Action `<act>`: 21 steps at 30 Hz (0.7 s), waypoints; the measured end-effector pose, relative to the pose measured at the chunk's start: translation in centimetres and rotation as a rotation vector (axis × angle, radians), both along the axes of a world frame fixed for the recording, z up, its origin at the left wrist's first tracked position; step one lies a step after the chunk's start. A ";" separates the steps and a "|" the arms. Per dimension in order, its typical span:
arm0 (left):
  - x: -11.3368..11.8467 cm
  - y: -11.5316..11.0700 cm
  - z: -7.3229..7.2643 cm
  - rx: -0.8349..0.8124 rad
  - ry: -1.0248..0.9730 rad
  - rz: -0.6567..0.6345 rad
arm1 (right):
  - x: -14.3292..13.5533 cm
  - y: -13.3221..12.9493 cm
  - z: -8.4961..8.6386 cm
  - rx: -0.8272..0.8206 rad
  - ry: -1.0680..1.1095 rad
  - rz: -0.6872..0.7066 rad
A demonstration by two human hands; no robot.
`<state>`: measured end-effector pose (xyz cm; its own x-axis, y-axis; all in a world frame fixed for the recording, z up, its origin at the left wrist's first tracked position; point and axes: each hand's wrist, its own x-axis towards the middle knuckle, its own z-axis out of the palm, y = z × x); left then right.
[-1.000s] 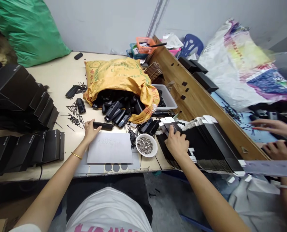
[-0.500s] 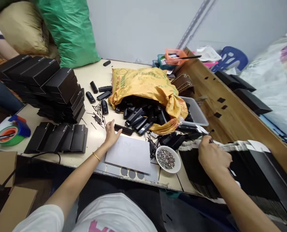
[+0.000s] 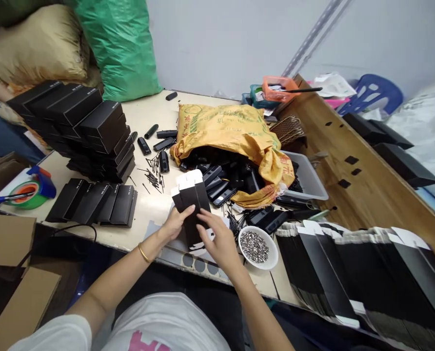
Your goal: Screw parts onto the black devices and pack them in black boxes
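Observation:
A black cardboard box (image 3: 188, 197) with white inner flaps open at its far end is between my two hands. My left hand (image 3: 175, 222) grips its left side, thumb on the upper face. My right hand (image 3: 217, 239) holds the right side, fingers laid over the face. Beneath them lies a pale sheet (image 3: 169, 253), mostly hidden. Just right of my right hand stands a white bowl (image 3: 274, 253) of small metal pieces (image 3: 254, 246). Behind the box, black handheld devices (image 3: 217, 187) spill from a yellow sack (image 3: 225, 122).
Flat black cartons (image 3: 312, 273) are stacked in rows at the right. Closed black boxes (image 3: 104, 124) are piled at the left, with more boxes (image 3: 96, 202) in front. A tape roll (image 3: 27, 195), thin black sticks (image 3: 153, 178) and a grey tray (image 3: 307, 180) are around. A wooden board (image 3: 334, 161) borders the right side.
My right hand has come from the flat cartons to the middle with a carton, now opened into a box. My left hand has left the black device near the sheet and holds the box.

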<state>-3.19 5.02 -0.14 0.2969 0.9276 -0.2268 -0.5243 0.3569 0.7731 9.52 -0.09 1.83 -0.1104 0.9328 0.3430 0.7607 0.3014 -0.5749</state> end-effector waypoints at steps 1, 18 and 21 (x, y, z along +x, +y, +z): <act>-0.6 0.5 -0.3 0.031 0.025 -0.032 | 0.8 0.3 -0.3 0.007 0.122 -0.034; 1.6 -1.4 -1.6 0.777 0.620 -0.139 | 1.8 -0.9 -4.0 -0.039 0.721 -0.215; 2.0 -1.4 -0.8 0.809 0.695 -0.149 | 1.6 -0.3 -3.9 -0.050 0.770 -0.230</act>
